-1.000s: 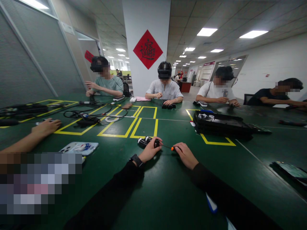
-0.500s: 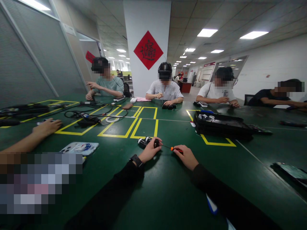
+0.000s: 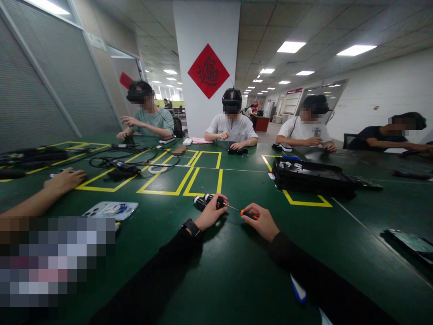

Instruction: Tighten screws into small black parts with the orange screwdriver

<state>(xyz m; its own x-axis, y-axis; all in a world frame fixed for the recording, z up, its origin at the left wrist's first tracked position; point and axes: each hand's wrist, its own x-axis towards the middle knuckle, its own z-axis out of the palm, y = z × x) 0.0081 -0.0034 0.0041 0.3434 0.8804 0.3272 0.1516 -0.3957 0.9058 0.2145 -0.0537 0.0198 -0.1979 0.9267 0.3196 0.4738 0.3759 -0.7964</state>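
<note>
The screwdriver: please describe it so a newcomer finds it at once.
At the near middle of the green table, find the wearer's right hand. It holds the screwdriver: its orange-and-black handle and thin shaft, pointing towards the left hand, set it apart from the black cylinders beside that hand.

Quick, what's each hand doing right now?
Left hand: closed, holding a black part.
Right hand: closed, holding a screwdriver by its handle.
</note>
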